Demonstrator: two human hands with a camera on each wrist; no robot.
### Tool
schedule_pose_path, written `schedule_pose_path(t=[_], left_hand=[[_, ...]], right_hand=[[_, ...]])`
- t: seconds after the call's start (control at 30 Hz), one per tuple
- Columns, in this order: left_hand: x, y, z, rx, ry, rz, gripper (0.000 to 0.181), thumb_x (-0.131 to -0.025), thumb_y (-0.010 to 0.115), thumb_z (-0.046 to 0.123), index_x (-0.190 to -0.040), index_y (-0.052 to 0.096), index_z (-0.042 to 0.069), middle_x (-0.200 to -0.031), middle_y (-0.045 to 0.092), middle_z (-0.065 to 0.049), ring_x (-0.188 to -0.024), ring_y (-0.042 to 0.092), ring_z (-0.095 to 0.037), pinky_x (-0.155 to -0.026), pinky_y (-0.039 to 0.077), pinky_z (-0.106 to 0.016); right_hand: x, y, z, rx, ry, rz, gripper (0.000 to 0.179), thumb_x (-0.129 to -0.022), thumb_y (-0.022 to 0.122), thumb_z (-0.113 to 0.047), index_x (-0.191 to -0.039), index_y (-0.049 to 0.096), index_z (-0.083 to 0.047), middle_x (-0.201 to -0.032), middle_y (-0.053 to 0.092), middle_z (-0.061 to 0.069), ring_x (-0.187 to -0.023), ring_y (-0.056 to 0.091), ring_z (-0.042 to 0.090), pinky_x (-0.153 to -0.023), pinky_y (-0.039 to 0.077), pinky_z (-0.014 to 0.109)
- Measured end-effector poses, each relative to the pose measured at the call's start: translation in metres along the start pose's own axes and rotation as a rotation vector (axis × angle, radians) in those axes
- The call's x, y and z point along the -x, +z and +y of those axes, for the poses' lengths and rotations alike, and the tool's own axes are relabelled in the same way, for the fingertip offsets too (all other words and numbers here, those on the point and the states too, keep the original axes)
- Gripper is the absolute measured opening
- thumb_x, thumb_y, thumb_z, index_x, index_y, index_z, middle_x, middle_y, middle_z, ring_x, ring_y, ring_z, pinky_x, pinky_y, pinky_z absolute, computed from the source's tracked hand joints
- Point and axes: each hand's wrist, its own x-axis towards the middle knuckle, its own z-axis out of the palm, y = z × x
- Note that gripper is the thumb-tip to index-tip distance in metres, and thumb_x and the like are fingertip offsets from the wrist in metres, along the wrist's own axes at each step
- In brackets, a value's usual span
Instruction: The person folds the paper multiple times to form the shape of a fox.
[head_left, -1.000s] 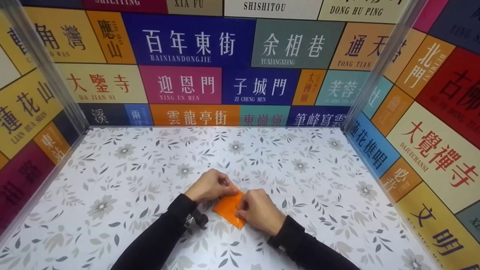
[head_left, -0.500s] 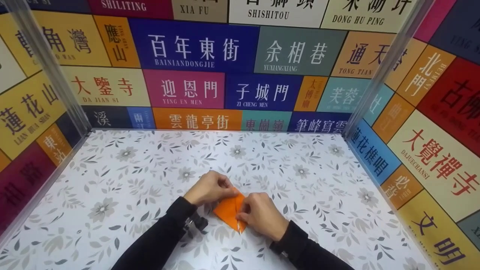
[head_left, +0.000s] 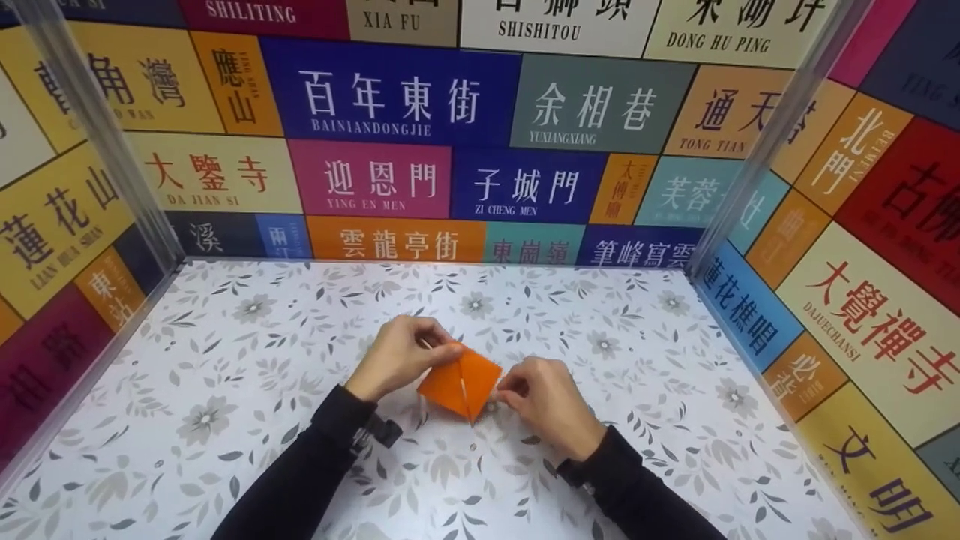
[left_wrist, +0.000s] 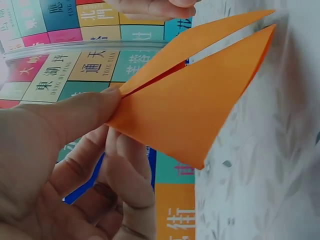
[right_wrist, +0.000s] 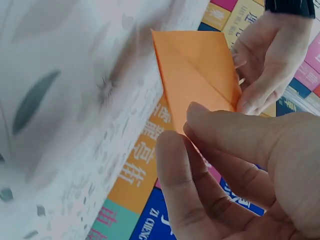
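Note:
A folded sheet of orange paper [head_left: 459, 384] is raised above the table, its two flaps meeting along a central slit. Its top corner is pinched between the thumb and fingers of my left hand [head_left: 405, 356]. In the left wrist view the paper [left_wrist: 185, 105] spreads out from that pinch, and its flaps stand slightly apart at the slit. My right hand [head_left: 551, 405] hovers just right of the paper, its fingers loosely bent and holding nothing. The right wrist view shows the thumb and index fingertip close together in front of the paper's back side [right_wrist: 195, 70].
The white table [head_left: 322, 465] has a grey floral print. Walls with colourful lettered panels [head_left: 390, 90] enclose it at the back and both sides, with clear strips at the corners [head_left: 757, 142].
The right hand has let go of the paper and moved right. The left hand has lifted the paper up and a little left, so both flaps now show around the slit.

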Motion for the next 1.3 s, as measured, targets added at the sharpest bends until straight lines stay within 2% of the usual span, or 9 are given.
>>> schedule_pose_path(t=[0.23, 0.5, 0.63, 0.7, 0.8, 1.03, 1.17, 1.3], left_hand=[[0.001, -0.005, 0.006, -0.009, 0.068, 0.108, 0.014, -0.098, 0.097, 0.03, -0.097, 0.088, 0.019, -0.093, 0.086, 0.0, -0.08, 0.071, -0.015, -0.075, 0.058, -0.027], [0.002, 0.002, 0.006, -0.086, 0.212, 0.125, 0.009, -0.098, 0.097, 0.025, -0.099, 0.088, 0.021, -0.093, 0.086, 0.004, -0.086, 0.075, -0.012, -0.079, 0.058, -0.025], [0.002, 0.007, 0.005, -0.128, 0.289, 0.141, 0.01, -0.097, 0.097, 0.022, -0.1, 0.088, 0.021, -0.095, 0.086, 0.004, -0.088, 0.077, -0.014, -0.081, 0.064, -0.033], [0.003, 0.01, 0.004, -0.153, 0.355, 0.148, 0.01, -0.097, 0.097, 0.02, -0.1, 0.088, 0.02, -0.096, 0.085, 0.003, -0.088, 0.078, -0.015, -0.081, 0.067, -0.039], [0.003, 0.015, 0.001, -0.186, 0.46, 0.143, 0.011, -0.096, 0.097, 0.015, -0.099, 0.088, 0.018, -0.095, 0.083, 0.001, -0.087, 0.079, -0.017, -0.079, 0.068, -0.042], [0.006, 0.027, -0.001, -0.279, 0.661, 0.121, 0.015, -0.091, 0.099, 0.01, -0.094, 0.087, 0.018, -0.091, 0.079, 0.0, -0.083, 0.075, -0.016, -0.076, 0.066, -0.033], [0.008, 0.032, -0.003, -0.334, 0.757, 0.085, 0.016, -0.09, 0.102, 0.014, -0.095, 0.088, 0.02, -0.093, 0.077, 0.003, -0.085, 0.074, -0.016, -0.076, 0.064, -0.029], [0.009, 0.037, -0.005, -0.378, 0.823, 0.038, 0.012, -0.094, 0.1, 0.023, -0.095, 0.088, 0.023, -0.094, 0.077, 0.005, -0.087, 0.075, -0.013, -0.078, 0.064, -0.026]], right_hand=[[-0.001, -0.012, 0.003, -0.01, -0.009, 0.039, 0.01, -0.094, 0.093, 0.002, -0.102, 0.091, -0.005, -0.095, 0.087, 0.006, -0.085, 0.084, 0.02, -0.079, 0.071, 0.031], [-0.002, -0.019, 0.009, 0.022, -0.036, 0.078, 0.013, -0.094, 0.093, 0.003, -0.106, 0.091, -0.002, -0.1, 0.087, 0.011, -0.091, 0.086, 0.029, -0.082, 0.073, 0.038], [-0.004, -0.023, 0.011, 0.02, -0.018, 0.1, 0.013, -0.094, 0.092, 0.003, -0.106, 0.091, -0.003, -0.101, 0.087, 0.012, -0.093, 0.086, 0.03, -0.084, 0.074, 0.044], [-0.005, -0.025, 0.013, 0.016, -0.013, 0.112, 0.012, -0.095, 0.092, 0.003, -0.105, 0.091, -0.003, -0.101, 0.087, 0.012, -0.093, 0.086, 0.03, -0.084, 0.074, 0.045], [-0.005, -0.03, 0.014, 0.021, -0.013, 0.132, 0.011, -0.095, 0.092, 0.003, -0.105, 0.091, -0.002, -0.099, 0.087, 0.012, -0.09, 0.085, 0.028, -0.082, 0.074, 0.044], [-0.006, -0.039, 0.016, 0.033, -0.006, 0.188, 0.008, -0.095, 0.092, 0.003, -0.101, 0.091, -0.003, -0.094, 0.086, 0.01, -0.085, 0.085, 0.026, -0.079, 0.073, 0.043], [-0.007, -0.041, 0.017, 0.041, 0.0, 0.198, 0.008, -0.094, 0.093, 0.002, -0.099, 0.091, -0.004, -0.092, 0.086, 0.008, -0.084, 0.084, 0.026, -0.08, 0.073, 0.044], [-0.007, -0.042, 0.017, 0.046, 0.003, 0.204, 0.007, -0.094, 0.093, 0.0, -0.099, 0.091, -0.005, -0.092, 0.086, 0.007, -0.082, 0.084, 0.025, -0.079, 0.072, 0.044]])
